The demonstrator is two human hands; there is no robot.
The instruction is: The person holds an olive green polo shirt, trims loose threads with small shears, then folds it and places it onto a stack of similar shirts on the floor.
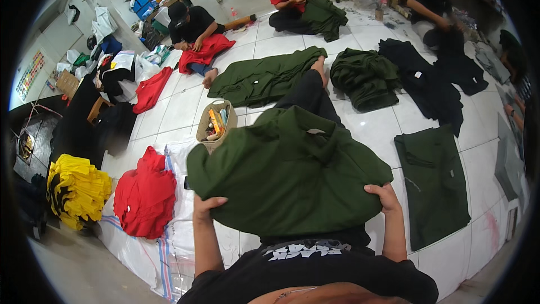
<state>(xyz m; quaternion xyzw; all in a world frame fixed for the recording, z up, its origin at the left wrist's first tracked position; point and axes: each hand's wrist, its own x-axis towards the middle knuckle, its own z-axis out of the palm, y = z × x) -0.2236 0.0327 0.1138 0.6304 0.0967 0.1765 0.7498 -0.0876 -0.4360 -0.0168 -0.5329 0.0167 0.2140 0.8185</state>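
A dark green collared shirt (270, 177) is spread between my two hands above my lap, its collar pointing away from me. My left hand (211, 204) grips its lower left edge, the thumb on top of the cloth. At the lower right edge my right hand (384, 196) holds it the same way. The fingers under the fabric are hidden. Beyond the shirt, a stack of green garments (261, 78) lies by my foot, and a rolled green pile (365, 78) sits to its right. Folded green garments (434, 190) lie on the tiles to my right.
A woven basket (232, 124) with small items stands ahead on the left. Red garments (145, 198) lie on a white sack, near a yellow pile (78, 190). Dark garments (426, 80) lie at right. Several people sit farther off, handling cloth.
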